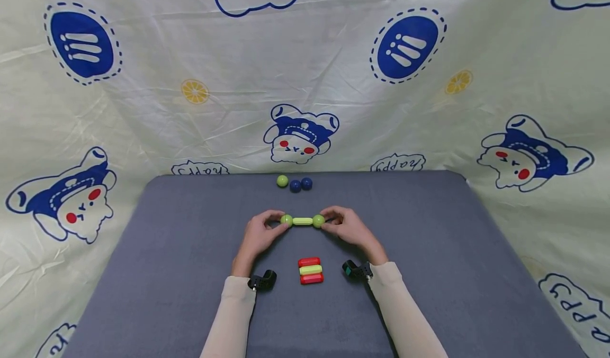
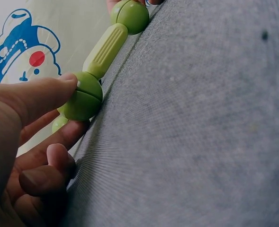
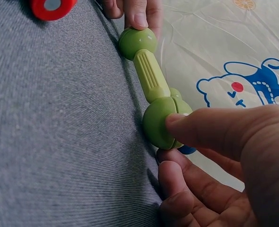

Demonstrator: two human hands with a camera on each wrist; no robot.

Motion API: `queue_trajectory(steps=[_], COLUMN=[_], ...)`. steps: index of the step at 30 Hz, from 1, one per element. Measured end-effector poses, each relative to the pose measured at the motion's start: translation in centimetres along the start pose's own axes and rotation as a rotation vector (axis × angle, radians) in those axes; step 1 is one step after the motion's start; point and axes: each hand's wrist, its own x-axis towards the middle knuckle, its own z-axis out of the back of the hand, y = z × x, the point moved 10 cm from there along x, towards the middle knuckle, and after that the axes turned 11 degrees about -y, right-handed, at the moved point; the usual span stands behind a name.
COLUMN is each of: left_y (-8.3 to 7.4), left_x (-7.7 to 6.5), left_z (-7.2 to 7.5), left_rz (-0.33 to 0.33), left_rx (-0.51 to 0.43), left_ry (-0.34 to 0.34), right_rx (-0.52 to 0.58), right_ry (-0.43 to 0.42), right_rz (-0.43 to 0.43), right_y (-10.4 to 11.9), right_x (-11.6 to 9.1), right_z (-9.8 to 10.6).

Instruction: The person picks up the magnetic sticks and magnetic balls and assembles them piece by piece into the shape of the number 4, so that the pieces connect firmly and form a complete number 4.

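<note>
A pale green ribbed rod point(image 1: 302, 221) joins two green balls into a dumbbell shape, lying level across the head view. My left hand point(image 1: 259, 233) pinches the left green ball point(image 2: 84, 97) between thumb and fingers. At the other end, the right green ball point(image 3: 160, 123) is pinched by my right hand point(image 1: 350, 226). Both wrist views show the rod's ends meeting the balls, close over the grey cloth. Nearer the body lie a red rod point(image 1: 309, 261), a yellow-green rod point(image 1: 311, 269) and another red rod point(image 1: 312, 279), stacked side by side.
Toward the table's far edge sit a loose green ball point(image 1: 283, 181) and two dark blue balls, the left one point(image 1: 295, 186) beside the right one point(image 1: 307, 184). A grey cloth covers the table point(image 1: 190, 241). Behind it hangs a printed white curtain point(image 1: 229, 119).
</note>
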Motion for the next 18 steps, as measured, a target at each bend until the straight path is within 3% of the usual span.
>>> queue_trajectory(steps=[18], left_y=[-0.09], left_x=[0.00], left_z=[0.06], left_rz=[-0.006], left_rx=[-0.006], left_ry=[-0.001], right_rx=[-0.009], right_ry=[0.011], right_rz=[-0.004], right_y=[0.16], right_x=[-0.08], right_z=[-0.10])
